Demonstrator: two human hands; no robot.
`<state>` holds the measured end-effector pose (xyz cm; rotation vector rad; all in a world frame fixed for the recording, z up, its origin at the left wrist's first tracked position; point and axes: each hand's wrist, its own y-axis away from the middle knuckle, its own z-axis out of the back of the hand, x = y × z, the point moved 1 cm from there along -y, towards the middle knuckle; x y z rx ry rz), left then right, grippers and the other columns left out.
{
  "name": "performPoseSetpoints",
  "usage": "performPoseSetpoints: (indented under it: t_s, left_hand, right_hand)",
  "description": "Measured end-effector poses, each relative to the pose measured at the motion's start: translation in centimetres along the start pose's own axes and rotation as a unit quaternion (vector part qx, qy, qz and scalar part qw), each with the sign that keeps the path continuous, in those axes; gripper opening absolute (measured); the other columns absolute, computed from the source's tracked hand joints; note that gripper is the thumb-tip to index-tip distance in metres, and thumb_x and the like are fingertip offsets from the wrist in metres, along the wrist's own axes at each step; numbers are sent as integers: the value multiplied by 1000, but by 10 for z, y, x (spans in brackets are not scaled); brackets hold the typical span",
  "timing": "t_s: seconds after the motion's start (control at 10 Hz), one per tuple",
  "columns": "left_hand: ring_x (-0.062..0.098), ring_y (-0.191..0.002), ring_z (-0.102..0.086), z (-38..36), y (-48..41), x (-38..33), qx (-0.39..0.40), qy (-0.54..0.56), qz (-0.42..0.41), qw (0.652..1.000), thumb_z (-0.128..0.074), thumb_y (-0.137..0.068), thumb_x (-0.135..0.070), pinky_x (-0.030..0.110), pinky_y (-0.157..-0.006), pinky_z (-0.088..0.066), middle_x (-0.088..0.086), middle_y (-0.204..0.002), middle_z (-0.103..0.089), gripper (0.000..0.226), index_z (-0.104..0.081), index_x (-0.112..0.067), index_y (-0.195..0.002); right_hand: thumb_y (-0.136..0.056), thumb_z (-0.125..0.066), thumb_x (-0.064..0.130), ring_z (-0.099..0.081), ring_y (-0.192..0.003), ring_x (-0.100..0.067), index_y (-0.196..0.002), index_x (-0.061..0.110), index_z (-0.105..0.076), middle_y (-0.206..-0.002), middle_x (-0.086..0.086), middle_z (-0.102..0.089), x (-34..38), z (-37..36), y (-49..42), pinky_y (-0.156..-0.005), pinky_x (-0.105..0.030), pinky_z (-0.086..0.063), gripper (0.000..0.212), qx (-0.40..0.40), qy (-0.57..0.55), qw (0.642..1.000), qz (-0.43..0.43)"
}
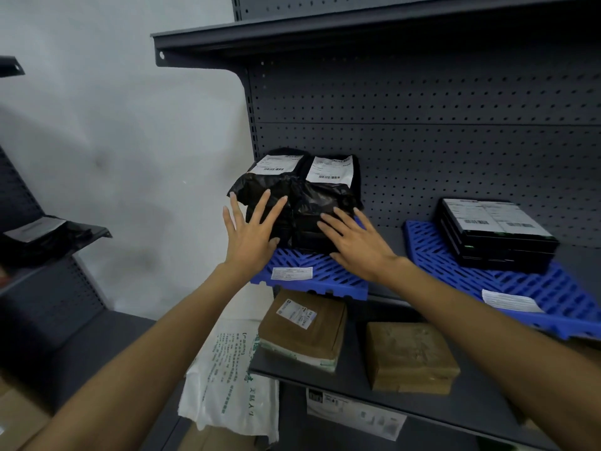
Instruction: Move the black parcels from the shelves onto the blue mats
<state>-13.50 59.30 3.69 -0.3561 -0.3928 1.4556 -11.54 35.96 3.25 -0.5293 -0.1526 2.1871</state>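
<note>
Far left, on a lower side shelf, a dark bag-like bundle lies near the lip; it looks like another black parcel, though the blur there leaves me unsure. Moving in, the left hand is spread flat against the near face of the black parcels, fingers splayed, gripping nothing; it seems to be steadying or squaring the heap. The parcels sit in crumpled plastic on the left blue mat, two white-labelled ones leaning back against the pegboard so the heap cannot tip rearward. The right hand rests open on the front right of the same heap, palm down, likewise closed on nothing. The mat's front edge overhangs the shelf a little, so the load wants to stay back from it. Further right, a second blue mat carries a neat stack of flat black parcels at its rear, leaving plenty of bare mat in front. Below, brown packages lie on the lower shelf.
</note>
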Motion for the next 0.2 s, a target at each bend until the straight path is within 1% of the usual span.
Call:
performPoseSetpoints:
  t_s: [0.1,0.2]
  left_hand:
    - [47,-148,4,20,13,-28,-14,16,-6,1000,-54,-97,-35,63,-117,-5,-5,-163,-15,70,-15,-36,-155]
    - [36,-146,-22,48,18,-72,-41,26,-45,998,-55,-96,-34,53,-118,-21,-2,-153,-38,61,-30,-30,-152]
  right_hand:
    - [-99,-48,39,-18,-148,-23,-153,23,-27,-158,0,-28,-4,18,23,-120,-43,-13,60,-4,-47,999,-2]
    - [-98,-50,38,-42,-134,-25,-143,23,-43,-143,-2,-49,-10,39,45,-111,-40,-32,47,-16,-61,998,-13]
